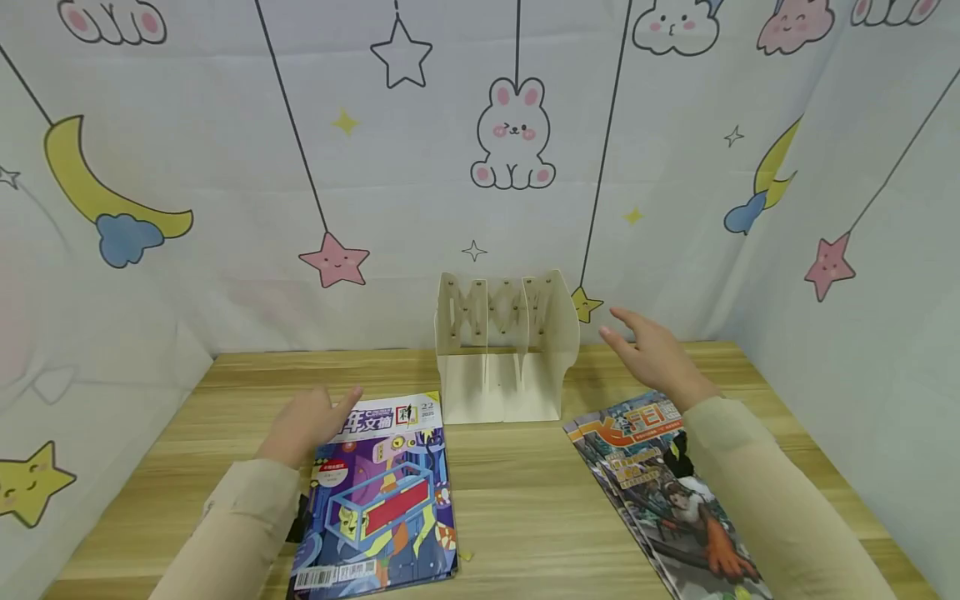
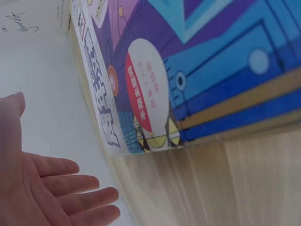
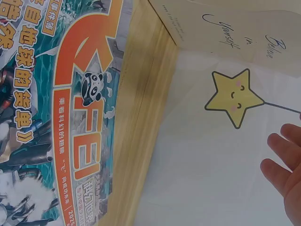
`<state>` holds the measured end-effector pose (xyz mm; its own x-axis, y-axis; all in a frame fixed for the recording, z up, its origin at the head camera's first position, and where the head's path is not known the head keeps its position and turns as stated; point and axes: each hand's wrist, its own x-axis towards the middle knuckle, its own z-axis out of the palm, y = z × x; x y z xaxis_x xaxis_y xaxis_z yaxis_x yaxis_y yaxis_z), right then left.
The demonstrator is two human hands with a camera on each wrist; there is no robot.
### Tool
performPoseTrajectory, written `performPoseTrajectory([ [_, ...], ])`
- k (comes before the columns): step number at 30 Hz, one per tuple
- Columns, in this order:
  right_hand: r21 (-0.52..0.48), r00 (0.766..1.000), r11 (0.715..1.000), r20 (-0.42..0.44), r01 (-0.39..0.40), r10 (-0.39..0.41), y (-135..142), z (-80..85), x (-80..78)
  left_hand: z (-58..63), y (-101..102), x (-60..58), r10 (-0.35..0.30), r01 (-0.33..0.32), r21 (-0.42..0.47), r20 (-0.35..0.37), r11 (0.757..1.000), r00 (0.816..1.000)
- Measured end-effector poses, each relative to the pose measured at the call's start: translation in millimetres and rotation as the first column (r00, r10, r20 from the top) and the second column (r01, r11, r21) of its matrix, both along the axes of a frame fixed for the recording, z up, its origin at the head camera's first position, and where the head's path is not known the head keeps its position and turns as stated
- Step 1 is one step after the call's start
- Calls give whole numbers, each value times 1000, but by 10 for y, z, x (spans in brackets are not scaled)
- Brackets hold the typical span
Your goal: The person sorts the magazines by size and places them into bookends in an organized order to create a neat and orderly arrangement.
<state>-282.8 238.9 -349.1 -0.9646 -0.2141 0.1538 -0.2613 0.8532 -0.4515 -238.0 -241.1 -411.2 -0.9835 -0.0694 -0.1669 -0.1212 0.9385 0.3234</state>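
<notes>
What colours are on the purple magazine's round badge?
The round badge is red and white, clearest in the left wrist view.

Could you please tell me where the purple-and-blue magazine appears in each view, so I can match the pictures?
Head: the purple-and-blue magazine lies left of centre, in the lower half.
Left wrist: it fills most of the upper right, cut off by the frame.
Right wrist: not in it.
Shared landmark: the wooden table, in all three.

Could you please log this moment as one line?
left hand: holding nothing, near purple magazine; right hand: holding nothing, near overlapping magazines; cream rack: on table
</notes>
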Motion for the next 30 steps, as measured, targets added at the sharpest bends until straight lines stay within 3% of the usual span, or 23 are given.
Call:
performPoseTrajectory([
  [8, -35, 1000, 999, -7, -27, 26, -43, -2, 4, -15, 2, 53, 38, -41, 47, 67, 998, 997],
  [15, -88, 999, 995, -11, -48, 47, -112, 12, 20, -27, 19, 55, 22, -25, 35, 78, 999, 997],
  [30, -178, 995, 979, -17, -100, 98, -353, 77, 49, -44, 51, 73, 35, -43, 105, 71, 994, 997],
])
